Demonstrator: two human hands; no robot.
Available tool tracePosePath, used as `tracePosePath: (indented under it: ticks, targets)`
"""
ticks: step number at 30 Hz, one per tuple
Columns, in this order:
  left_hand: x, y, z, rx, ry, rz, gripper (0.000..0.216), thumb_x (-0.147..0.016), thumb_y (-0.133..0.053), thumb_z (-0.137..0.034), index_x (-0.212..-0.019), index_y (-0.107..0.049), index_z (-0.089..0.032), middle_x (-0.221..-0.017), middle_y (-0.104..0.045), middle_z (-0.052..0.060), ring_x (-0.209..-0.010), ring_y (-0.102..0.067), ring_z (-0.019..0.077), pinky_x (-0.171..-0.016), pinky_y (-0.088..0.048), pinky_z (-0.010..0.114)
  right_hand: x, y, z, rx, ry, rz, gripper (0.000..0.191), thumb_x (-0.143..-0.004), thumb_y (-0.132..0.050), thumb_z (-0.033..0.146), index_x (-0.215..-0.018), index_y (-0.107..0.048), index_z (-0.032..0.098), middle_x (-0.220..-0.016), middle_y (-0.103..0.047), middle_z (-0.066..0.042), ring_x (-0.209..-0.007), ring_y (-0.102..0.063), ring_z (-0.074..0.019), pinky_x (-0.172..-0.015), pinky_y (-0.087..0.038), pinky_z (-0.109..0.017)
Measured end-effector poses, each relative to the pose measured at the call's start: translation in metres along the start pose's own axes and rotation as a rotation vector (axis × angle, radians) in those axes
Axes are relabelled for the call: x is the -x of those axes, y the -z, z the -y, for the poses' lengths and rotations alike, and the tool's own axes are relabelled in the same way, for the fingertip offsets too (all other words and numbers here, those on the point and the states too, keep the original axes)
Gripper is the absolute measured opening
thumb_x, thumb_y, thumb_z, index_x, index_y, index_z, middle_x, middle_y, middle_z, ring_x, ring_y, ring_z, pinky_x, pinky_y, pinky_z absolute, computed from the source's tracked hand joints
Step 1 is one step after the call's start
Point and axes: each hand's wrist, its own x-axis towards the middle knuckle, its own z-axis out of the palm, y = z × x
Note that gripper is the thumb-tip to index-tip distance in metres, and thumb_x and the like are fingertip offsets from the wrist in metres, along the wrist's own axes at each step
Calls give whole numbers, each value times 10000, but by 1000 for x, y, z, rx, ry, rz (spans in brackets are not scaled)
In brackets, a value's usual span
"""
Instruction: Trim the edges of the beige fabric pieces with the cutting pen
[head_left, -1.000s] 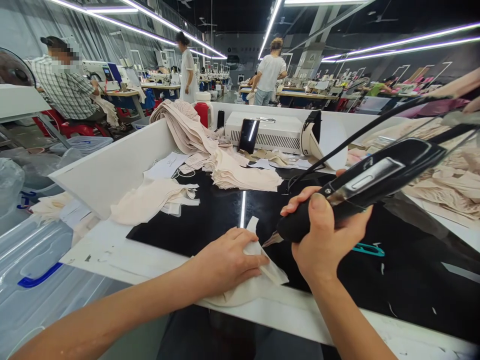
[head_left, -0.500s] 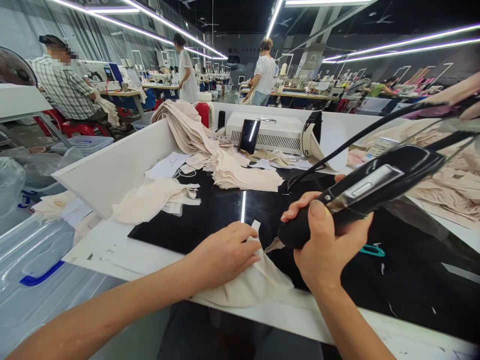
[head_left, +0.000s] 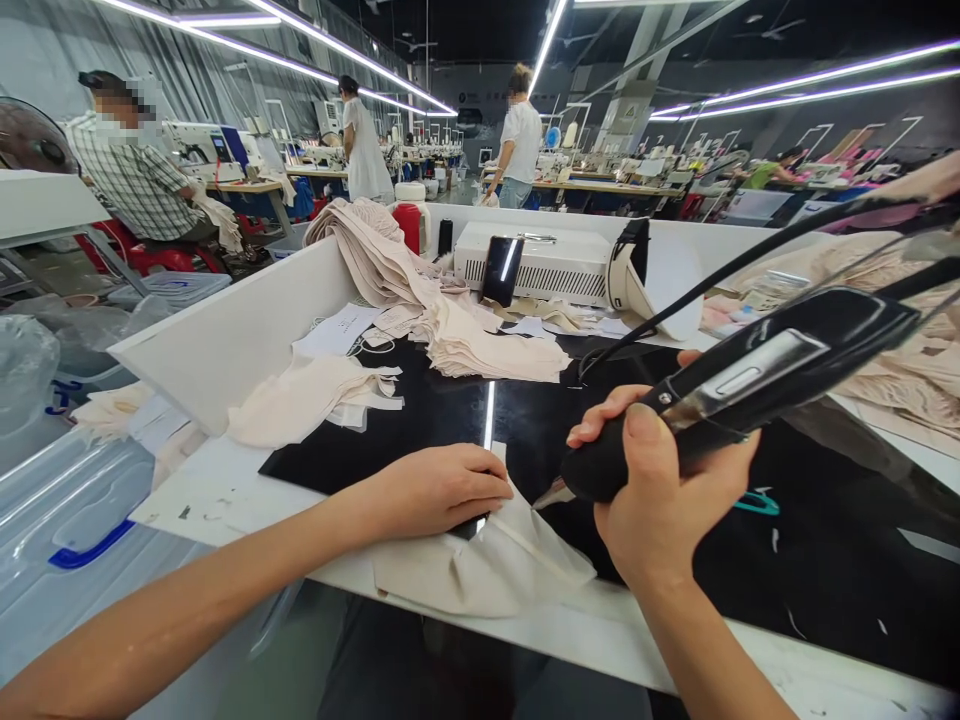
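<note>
A cream fabric piece (head_left: 487, 565) lies wrinkled along the front edge of the black work mat (head_left: 420, 440). My left hand (head_left: 450, 490) is palm down at its upper left edge, fingers together and bent onto the cloth beside a narrow pale strip; the thumb is mostly hidden. My right hand (head_left: 667, 480) is wrapped round a thick black corded hand tool (head_left: 720, 390) with a metal plate on its side. The tool's small tip (head_left: 555, 493) points down-left, close to the fabric's right edge; whether it touches cannot be made out.
Stacked cream pieces (head_left: 495, 345) and a smaller pile (head_left: 307, 400) lie behind. A phone (head_left: 501, 270) leans on a white vented box (head_left: 555, 262). Teal snips (head_left: 757, 502) lie right of my hand; a black cable (head_left: 720, 270) arches above. Co-workers are beyond the partition.
My left hand has slid slightly left and down, its fingers now closer together, and more of the fabric shows. The tool stays nearly in place in my right hand.
</note>
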Motion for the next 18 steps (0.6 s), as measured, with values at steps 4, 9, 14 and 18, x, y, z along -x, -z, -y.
tracePosePath:
  ticks: [4, 9, 14, 18]
  targets:
    - [3, -2, 0, -4, 4, 2, 335, -1293, -562, -307, -1407, -848, -175, -1398, -832, 131, -1284, -812, 241, -1171, -643, 350, -2, -2, 0, -8, 0, 0, 533, -878, -1011, 512, -1178, -627, 295, -833, -736, 97, -557, -666, -147, -568, -606, -336]
    - [3, -7, 1, -31, -18, -7, 354, -1300, -536, -303, -1409, -836, -151, -1413, -829, 141, -1294, -809, 247, -1170, -639, 345, -6, -10, -3, -39, 19, -13, 505, -895, -988, 504, -1169, -617, 297, -841, -714, 96, -559, -661, -136, -562, -598, -313]
    - [3, -8, -1, -60, -17, 1, 346, -1298, -532, -301, -1401, -833, -165, -1417, -822, 144, -1300, -793, 252, -1160, -635, 349, -3, -15, -8, -22, 5, -9, 456, -900, -969, 440, -1174, -629, 308, -846, -731, 97, -579, -660, -147, -574, -618, -329]
    - [3, -8, -1, -121, 9, 6, 324, -1286, -556, -311, -1407, -837, -204, -1481, -790, 147, -1339, -779, 259, -1173, -633, 351, -4, -15, -9, -34, 4, -5, 403, -915, -958, 390, -1137, -634, 302, -845, -741, 95, -561, -665, -140, -565, -620, -321]
